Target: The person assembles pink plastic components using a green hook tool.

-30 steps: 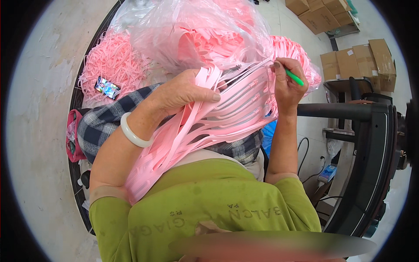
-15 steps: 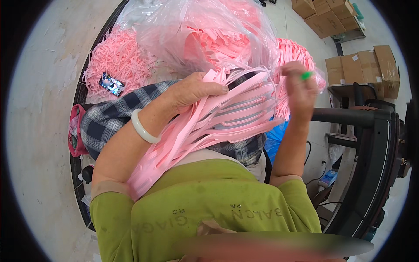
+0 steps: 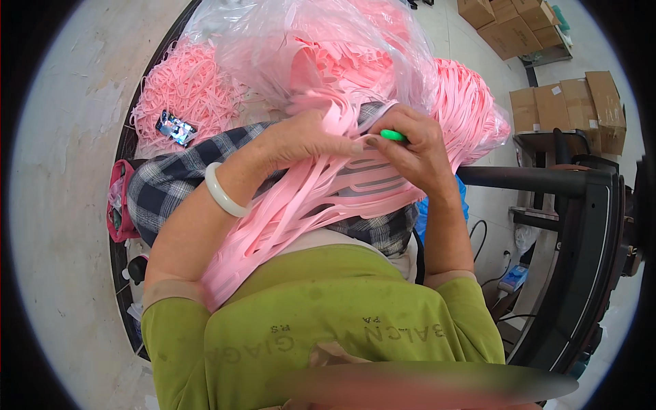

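Note:
Long pink fabric strips (image 3: pixel 270 219) lie across my lap in a loose bundle, over the dark plaid cloth (image 3: pixel 171 188). My left hand (image 3: pixel 304 142) is closed around the bundle, its thumb pointing right, and strip ends stick up above the fingers. Close beside it on the right, my right hand (image 3: pixel 418 147) is closed, its fingertips at the strips by my left thumb. A small bright green thing (image 3: pixel 393 135) shows between its thumb and fingers; most of it is hidden, so its kind cannot be made out.
Ahead, a clear plastic bag (image 3: pixel 266 61) holds more pink strips. A pile of thin pink strips (image 3: pixel 184 89) lies at the left, with a phone (image 3: pixel 175 128) on it. At right stand a black frame (image 3: pixel 588 225) and cardboard boxes (image 3: pixel 567 106).
My right hand has come left and inward, from raised beside the bundle to the strips next to my left thumb. The green thing moved with it. My left hand keeps its hold.

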Demonstrator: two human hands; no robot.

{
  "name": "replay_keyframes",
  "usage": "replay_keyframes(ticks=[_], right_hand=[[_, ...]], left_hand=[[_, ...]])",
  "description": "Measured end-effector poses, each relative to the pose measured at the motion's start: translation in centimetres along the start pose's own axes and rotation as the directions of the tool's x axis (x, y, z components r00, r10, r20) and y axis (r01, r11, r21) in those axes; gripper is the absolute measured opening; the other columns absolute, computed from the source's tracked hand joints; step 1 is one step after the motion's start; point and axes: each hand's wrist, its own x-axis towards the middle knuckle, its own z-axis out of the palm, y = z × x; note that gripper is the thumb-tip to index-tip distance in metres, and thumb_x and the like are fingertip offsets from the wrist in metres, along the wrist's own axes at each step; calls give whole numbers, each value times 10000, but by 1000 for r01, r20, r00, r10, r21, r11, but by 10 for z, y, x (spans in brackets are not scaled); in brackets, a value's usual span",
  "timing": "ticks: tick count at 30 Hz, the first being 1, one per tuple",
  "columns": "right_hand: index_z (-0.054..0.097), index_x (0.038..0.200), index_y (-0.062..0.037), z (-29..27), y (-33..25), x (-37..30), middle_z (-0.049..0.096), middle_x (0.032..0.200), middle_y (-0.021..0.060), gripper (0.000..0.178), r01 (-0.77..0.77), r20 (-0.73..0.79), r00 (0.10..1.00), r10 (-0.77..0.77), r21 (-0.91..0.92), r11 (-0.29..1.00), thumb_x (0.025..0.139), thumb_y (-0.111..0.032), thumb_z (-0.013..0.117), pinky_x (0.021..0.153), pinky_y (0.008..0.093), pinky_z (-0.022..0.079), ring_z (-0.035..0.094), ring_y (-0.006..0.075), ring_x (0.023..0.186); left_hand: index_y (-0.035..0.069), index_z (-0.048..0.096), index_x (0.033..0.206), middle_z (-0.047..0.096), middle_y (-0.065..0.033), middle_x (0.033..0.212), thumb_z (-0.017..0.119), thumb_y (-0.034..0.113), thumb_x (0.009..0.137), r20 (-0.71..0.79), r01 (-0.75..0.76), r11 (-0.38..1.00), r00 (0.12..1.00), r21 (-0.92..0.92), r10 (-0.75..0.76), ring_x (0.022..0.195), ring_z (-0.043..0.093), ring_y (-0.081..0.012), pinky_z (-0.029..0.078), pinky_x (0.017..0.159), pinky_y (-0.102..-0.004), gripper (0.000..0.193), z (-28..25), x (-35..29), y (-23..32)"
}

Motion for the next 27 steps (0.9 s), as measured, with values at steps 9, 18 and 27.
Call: replay_keyframes(ticks=[9, 18, 27], right_hand=[[625, 849, 9, -2, -4, -2, 572, 735, 45, 269, -93, -165, 943, 288, 701, 707, 904, -223, 501, 586, 230, 429, 536, 120, 640], [613, 865, 25, 26, -4, -10, 569, 723, 60, 264, -134, -87, 945, 315, 777, 615, 903, -211, 501, 531, 222, 450, 564, 118, 592], [610, 847, 27, 31, -5, -17, 575, 713, 63, 205, -84, -154, 947, 283, 731, 677, 880, -159, 531, 547, 233, 433, 560, 119, 600]], left_hand=[[-11, 589, 960, 612, -53, 842, 675, 173, 772, -40, 75, 962, 995, -261, -88, 725, 569, -104, 464, 650, -234, 276, -3, -5, 0], [-19, 571, 995, 601, -69, 862, 660, 163, 749, -56, 92, 963, 992, -253, -109, 759, 567, -127, 456, 675, -250, 319, -2, -3, -3], [-17, 582, 991, 606, -63, 868, 655, 163, 763, -57, 58, 964, 996, -259, -75, 770, 559, -122, 448, 698, -252, 300, 2, -4, -3]])
